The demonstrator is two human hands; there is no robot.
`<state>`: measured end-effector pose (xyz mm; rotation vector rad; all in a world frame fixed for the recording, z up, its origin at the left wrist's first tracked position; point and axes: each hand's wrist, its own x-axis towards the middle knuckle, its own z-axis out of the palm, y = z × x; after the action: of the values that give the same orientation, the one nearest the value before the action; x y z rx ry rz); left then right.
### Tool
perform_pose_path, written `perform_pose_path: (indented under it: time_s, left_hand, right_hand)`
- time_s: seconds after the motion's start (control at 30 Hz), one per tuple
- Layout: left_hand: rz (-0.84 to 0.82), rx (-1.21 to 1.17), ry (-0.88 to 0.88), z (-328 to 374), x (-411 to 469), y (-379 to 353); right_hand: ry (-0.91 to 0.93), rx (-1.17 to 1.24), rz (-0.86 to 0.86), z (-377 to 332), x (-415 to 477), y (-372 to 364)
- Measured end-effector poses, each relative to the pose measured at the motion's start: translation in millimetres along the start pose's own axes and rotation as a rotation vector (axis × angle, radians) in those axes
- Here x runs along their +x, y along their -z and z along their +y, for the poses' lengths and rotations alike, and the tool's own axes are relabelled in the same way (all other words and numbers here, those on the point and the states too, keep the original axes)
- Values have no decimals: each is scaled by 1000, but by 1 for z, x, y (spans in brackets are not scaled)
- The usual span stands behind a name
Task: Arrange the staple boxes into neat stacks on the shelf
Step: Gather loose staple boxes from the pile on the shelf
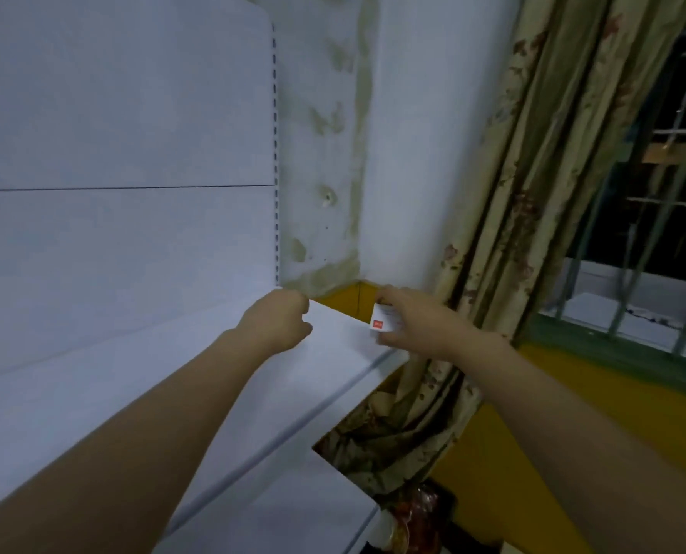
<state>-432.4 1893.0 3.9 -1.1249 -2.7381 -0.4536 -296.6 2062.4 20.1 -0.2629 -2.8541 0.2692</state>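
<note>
Placing step: right hand (409,325) pinches a white staple box (382,318) over the shelf's (293,393) far right end. Left hand (279,317) is curled nearby, contents can't tell. Next: probably set the box down square, away from the edge.

This looks like a small shop or stockroom set up in a corner of an ordinary, rather worn room. White metal display shelving fills the left: flat back panels (125,113), a slotted upright (276,153) for hanging brackets, a shelf (333,337) and a lower shelf (293,493) stepping outward. A small white staple box (382,317) with a red label is the only stock in view. Beside it are a damp-stained wall (325,113), a yellow-painted lower wall (573,433), a floral curtain (533,153) and a barred window (683,125), dark outside.
</note>
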Motion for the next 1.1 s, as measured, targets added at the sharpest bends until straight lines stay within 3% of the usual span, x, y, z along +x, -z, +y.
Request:
perform_pose_path:
  time_s: [0.37, 0.63, 0.83, 1.0, 1.1]
  left_hand:
    - [30, 117, 496, -137, -47, 32]
    - [97, 158, 813, -192, -112, 53]
    - [118, 176, 868, -213, -133, 55]
    - [115, 164, 864, -225, -131, 51]
    - [110, 138, 835, -228, -124, 46]
  right_hand:
    - [411, 143, -255, -126, 149, -76]
    - [457, 330, -512, -226, 179, -110]
    - [467, 230, -622, -261, 188, -138]
    - [399, 442, -605, -271, 190, -151]
    - [409, 513, -506, -277, 191, -164]
